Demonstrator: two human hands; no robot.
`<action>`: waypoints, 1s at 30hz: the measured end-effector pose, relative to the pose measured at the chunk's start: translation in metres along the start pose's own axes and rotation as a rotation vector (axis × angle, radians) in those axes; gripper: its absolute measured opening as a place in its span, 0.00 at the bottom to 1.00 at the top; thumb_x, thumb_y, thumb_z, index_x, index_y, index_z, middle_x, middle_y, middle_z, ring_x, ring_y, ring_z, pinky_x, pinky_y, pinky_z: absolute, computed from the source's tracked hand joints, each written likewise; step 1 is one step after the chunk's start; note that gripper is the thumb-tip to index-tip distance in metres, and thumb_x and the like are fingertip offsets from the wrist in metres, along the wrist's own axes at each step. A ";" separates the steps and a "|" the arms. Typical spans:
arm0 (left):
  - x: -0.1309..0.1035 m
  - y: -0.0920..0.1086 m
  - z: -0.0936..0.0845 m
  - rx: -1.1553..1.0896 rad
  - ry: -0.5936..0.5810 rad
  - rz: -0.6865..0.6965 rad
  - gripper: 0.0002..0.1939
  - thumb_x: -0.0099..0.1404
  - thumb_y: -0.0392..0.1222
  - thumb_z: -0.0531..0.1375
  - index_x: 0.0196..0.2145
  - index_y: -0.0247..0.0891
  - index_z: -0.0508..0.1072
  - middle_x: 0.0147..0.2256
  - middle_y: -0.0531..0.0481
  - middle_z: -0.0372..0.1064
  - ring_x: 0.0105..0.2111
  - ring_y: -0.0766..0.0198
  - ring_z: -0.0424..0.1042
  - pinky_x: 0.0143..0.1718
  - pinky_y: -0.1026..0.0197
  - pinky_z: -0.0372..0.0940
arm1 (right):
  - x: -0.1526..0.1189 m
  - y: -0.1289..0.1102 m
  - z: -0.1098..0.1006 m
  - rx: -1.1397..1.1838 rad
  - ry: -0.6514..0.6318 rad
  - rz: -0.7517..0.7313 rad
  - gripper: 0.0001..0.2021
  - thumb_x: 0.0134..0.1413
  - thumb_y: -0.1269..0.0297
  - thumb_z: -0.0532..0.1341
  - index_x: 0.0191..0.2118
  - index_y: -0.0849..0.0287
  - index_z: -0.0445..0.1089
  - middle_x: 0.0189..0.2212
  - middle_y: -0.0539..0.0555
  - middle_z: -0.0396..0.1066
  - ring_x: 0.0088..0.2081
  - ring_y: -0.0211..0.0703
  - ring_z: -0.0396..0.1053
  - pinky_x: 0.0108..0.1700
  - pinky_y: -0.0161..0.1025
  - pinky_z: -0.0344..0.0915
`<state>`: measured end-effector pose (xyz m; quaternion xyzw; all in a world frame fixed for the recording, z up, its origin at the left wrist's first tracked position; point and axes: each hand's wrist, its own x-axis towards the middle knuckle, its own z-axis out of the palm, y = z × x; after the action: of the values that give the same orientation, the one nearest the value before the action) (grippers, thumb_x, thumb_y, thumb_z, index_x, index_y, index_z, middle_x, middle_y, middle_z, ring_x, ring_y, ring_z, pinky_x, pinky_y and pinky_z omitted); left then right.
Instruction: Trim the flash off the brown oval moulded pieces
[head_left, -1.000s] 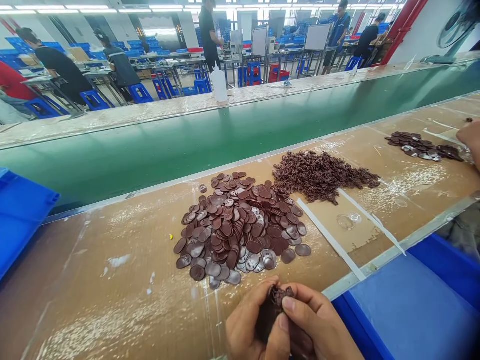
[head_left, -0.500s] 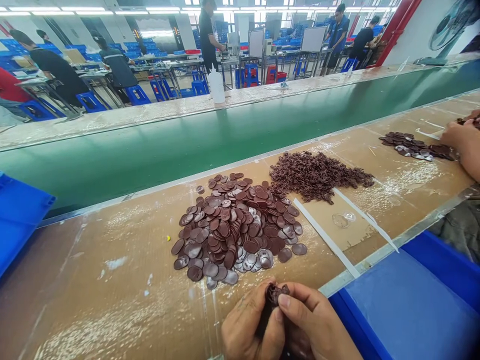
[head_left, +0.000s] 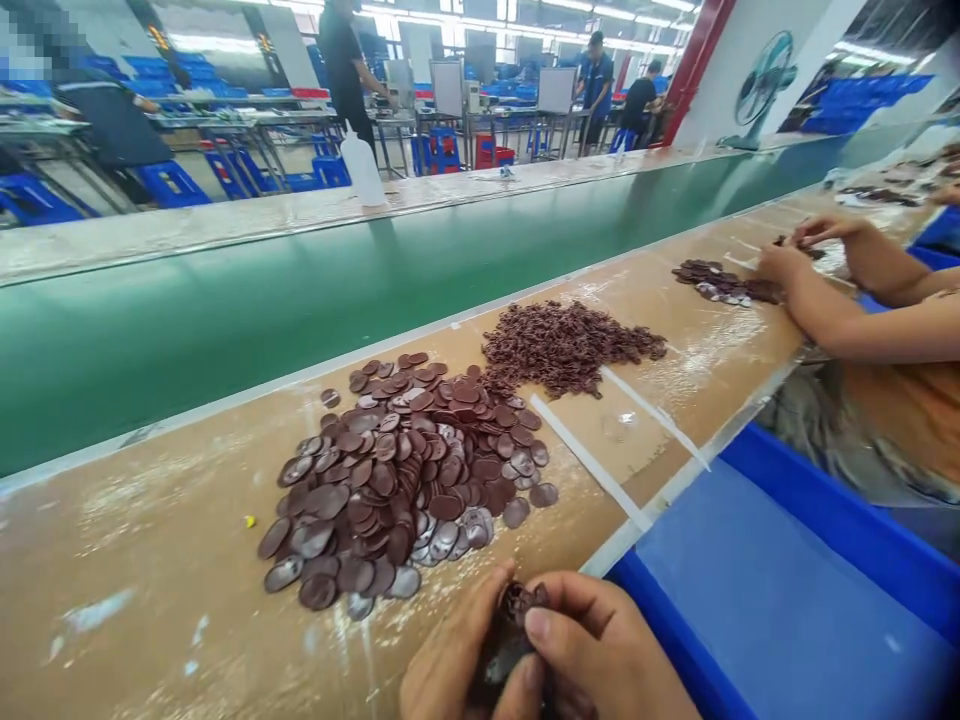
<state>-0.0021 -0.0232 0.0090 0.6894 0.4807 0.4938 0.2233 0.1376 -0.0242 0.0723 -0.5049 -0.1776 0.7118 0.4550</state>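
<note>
At the bottom edge of the view, the person's left hand (head_left: pixel 450 670) and right hand (head_left: pixel 600 655) press together around a small dark brown piece (head_left: pixel 514 615), thumbs and fingertips clamped on it; it looks like one of the oval discs with a clip on it, though the fingers hide most of it. At about 11 o'clock from the hands, a heap of brown oval discs (head_left: pixel 409 470) lies on the film-covered bench (head_left: pixel 150 560). At 1 o'clock, beyond the discs, sits a pile of small brown clips (head_left: pixel 566 345). A blue bin (head_left: pixel 787 600) stands at 3 o'clock. A co-worker's forearms (head_left: pixel 832 290) rest far right.
</note>
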 end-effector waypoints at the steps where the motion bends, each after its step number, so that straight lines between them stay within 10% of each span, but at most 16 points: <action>1: 0.001 0.000 0.001 0.008 0.015 0.011 0.19 0.68 0.51 0.59 0.53 0.42 0.73 0.45 0.49 0.81 0.44 0.64 0.80 0.52 0.68 0.70 | 0.002 0.002 -0.001 0.002 -0.016 0.012 0.25 0.38 0.43 0.74 0.29 0.62 0.72 0.12 0.40 0.55 0.14 0.26 0.46 0.17 0.29 0.41; 30: -0.002 -0.006 0.003 0.075 0.042 0.098 0.17 0.71 0.44 0.56 0.54 0.39 0.73 0.43 0.42 0.81 0.40 0.60 0.81 0.47 0.62 0.75 | 0.013 0.012 -0.004 0.088 -0.120 0.087 0.23 0.42 0.46 0.74 0.29 0.63 0.70 0.12 0.38 0.52 0.13 0.23 0.41 0.15 0.25 0.40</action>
<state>-0.0022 -0.0220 0.0015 0.7095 0.4690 0.5002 0.1627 0.1346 -0.0205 0.0550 -0.4481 -0.1509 0.7668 0.4341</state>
